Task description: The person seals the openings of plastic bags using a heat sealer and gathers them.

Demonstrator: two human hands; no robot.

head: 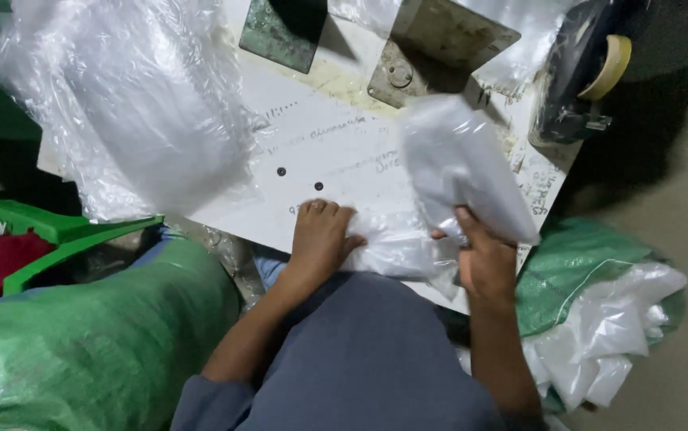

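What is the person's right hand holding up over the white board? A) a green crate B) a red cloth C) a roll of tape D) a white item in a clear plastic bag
D: the right hand grips a white item in a clear plastic bag, lifted above the white board.

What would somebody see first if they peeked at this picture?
Probably the big crinkly heap of clear plastic bags at the top left of the white table. Next, near the table's front edge, the right hand lifts a white packet in a clear bag, while the left hand presses flat on another plastic bag. A bulging green sack fills the bottom left corner.
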